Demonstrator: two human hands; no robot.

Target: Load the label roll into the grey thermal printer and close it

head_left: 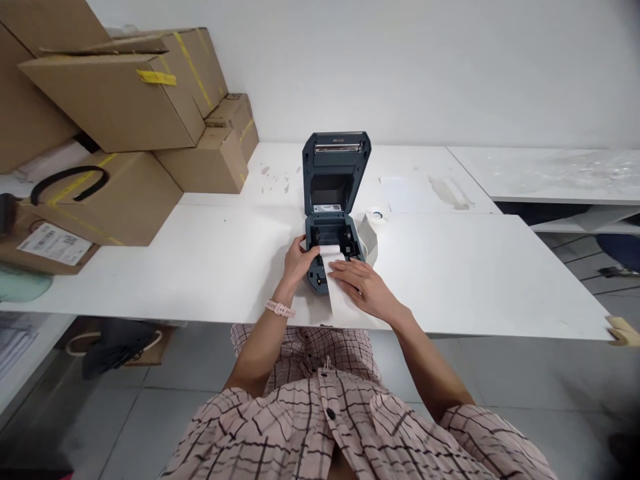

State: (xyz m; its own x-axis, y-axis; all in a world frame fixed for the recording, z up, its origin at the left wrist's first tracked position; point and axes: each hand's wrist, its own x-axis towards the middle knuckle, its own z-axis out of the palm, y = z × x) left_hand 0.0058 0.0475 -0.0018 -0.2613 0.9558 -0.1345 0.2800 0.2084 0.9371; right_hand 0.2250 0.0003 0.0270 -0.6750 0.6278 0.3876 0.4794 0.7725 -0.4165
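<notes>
One label printer (331,219), dark grey-blue, stands on the white table (475,267) near its front edge. It has one lid (336,175), raised behind the body. One white paper strip (337,301) runs out over the printer's front and down toward the table edge.

Two hands are at work. Left hand (297,261): partly bent at the printer's left side, thumb reaching over the side wall to the white paper inside, fingers curled along the outside; whether it grips anything cannot be told from this angle. Right hand (367,287): fingers extended close together, palm down, laid on the paper strip and not closed round anything. One pink wristband (280,308) is on the left wrist.

Just beside the printer, on its right, lies one loose white strip (369,243).

Cardboard boxes (130,103), at least six counted, are stacked at the table's left end; one shipping label (55,243) shows on the lowest.

Edges and room: front clearance is narrow, the printer's front standing close to the table edge. To the left, a stretch of tabletop separates printer from boxes. The widest room lies to the right, out to the table's right corner. The wall (415,73) bounds the rear.
</notes>
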